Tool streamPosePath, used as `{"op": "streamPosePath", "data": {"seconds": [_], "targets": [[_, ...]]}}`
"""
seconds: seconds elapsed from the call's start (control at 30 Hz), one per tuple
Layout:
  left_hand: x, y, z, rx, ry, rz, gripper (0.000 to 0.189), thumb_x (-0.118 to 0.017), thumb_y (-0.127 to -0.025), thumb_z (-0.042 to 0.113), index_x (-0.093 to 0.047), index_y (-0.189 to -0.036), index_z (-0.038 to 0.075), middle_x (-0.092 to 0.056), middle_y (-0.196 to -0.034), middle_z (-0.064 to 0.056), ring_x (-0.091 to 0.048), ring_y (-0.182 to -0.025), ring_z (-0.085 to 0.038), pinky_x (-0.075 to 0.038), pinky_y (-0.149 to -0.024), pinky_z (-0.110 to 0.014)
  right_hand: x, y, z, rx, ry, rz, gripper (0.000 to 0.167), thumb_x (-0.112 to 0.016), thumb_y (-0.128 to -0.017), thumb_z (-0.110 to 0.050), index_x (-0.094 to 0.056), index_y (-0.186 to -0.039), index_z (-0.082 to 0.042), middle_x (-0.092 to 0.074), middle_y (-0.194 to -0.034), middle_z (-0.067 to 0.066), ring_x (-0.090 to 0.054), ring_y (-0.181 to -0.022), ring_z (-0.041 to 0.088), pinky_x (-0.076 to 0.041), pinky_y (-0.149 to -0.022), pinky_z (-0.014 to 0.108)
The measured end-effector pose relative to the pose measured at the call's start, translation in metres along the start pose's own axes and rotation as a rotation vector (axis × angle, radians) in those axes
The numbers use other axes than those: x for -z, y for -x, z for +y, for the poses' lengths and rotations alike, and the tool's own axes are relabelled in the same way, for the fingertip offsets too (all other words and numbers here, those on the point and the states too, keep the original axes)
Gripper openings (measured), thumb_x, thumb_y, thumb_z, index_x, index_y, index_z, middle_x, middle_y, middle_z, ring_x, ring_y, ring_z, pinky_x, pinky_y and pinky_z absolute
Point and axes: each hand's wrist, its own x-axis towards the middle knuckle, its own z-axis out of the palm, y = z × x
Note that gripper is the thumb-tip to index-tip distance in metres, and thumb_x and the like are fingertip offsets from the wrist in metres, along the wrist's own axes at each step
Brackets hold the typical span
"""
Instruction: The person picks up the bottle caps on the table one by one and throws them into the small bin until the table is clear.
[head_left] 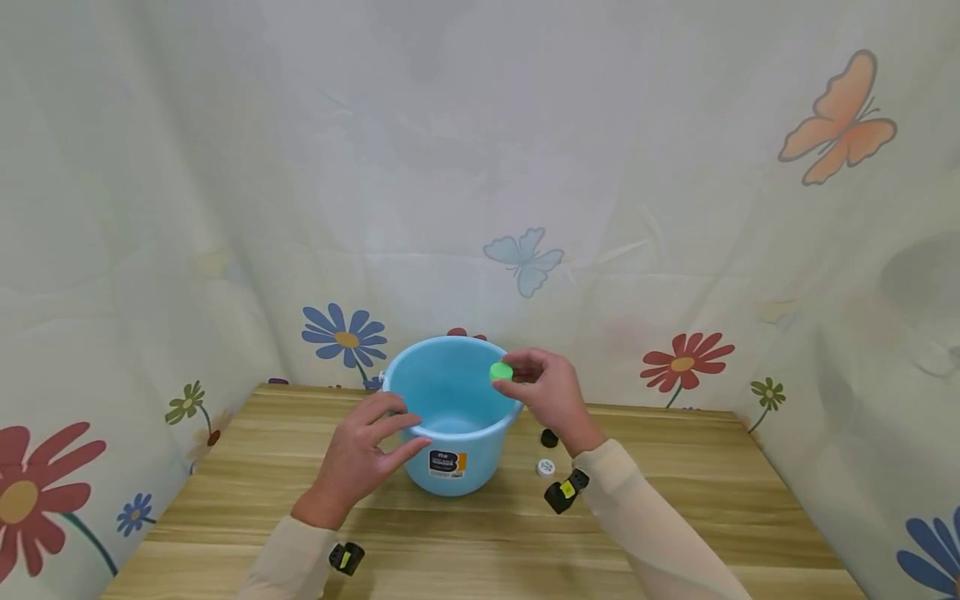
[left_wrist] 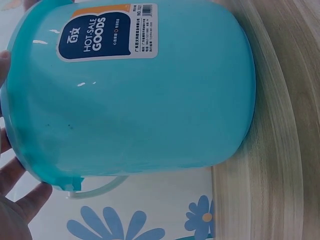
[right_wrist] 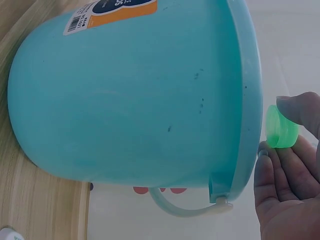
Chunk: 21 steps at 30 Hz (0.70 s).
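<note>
A light blue plastic bucket [head_left: 464,454] stands upright on the wooden table, its label facing the person. At the bucket's near left rim, my left hand [head_left: 365,446] grips loosely, thumb outside and fingertips over the edge. Those fingers [left_wrist: 34,201] show along the rim in the left wrist view. My right hand [head_left: 553,396] pinches a bright green bottle cap [head_left: 500,372] between thumb and fingertips, above the bucket's right rim. The cap [right_wrist: 281,127] appears side-on in the right wrist view, just outside the bucket's mouth.
On the table [head_left: 645,500], right of the bucket, lie a small black cap [head_left: 549,438] and a white cap [head_left: 546,468]. Behind the table hangs a pale curtain [head_left: 420,167] printed with flowers and butterflies. The bucket's handle [right_wrist: 182,209] hangs down at its far side.
</note>
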Motion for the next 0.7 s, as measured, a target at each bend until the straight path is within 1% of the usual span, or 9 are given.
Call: {"op": "streamPosePath", "data": {"seconds": [0.23,0.53,0.7], "targets": [[0.0008,-0.0018,0.0025,-0.001,-0.008,0.005,0.033,-0.094,-0.072,0.032,-0.081,-0.097,0.015,-0.068,-0.102,0.001,-0.064,-0.102,-0.019,-0.062,-0.090,-0.052,0.0001,-0.0001,-0.0003,-0.004,0.004,0.003,0.041,-0.088,-0.083,-0.023,-0.073,-0.120,-0.011,-0.075,-0.115,0.008,-0.073,-0.098,0.024,-0.064,-0.090,0.039],[0.0021,-0.0032,0.0053,0.013,-0.003,-0.011,0.035,-0.093,-0.073,0.035,-0.081,-0.098,0.014,-0.067,-0.103,0.001,-0.064,-0.104,-0.019,-0.061,-0.093,-0.052,0.0009,-0.0001,-0.0002,-0.008,-0.004,0.002,0.040,-0.087,-0.084,-0.022,-0.073,-0.120,-0.010,-0.075,-0.116,0.009,-0.073,-0.099,0.024,-0.064,-0.090,0.039],[0.0019,-0.0035,0.0052,0.006,-0.005,-0.007,0.034,-0.092,-0.074,0.035,-0.081,-0.098,0.015,-0.068,-0.103,0.001,-0.064,-0.103,-0.020,-0.062,-0.091,-0.053,0.0022,0.0007,-0.0013,-0.011,-0.005,0.006,0.040,-0.086,-0.084,-0.020,-0.073,-0.120,-0.010,-0.075,-0.117,0.008,-0.073,-0.099,0.024,-0.064,-0.091,0.040]]}}
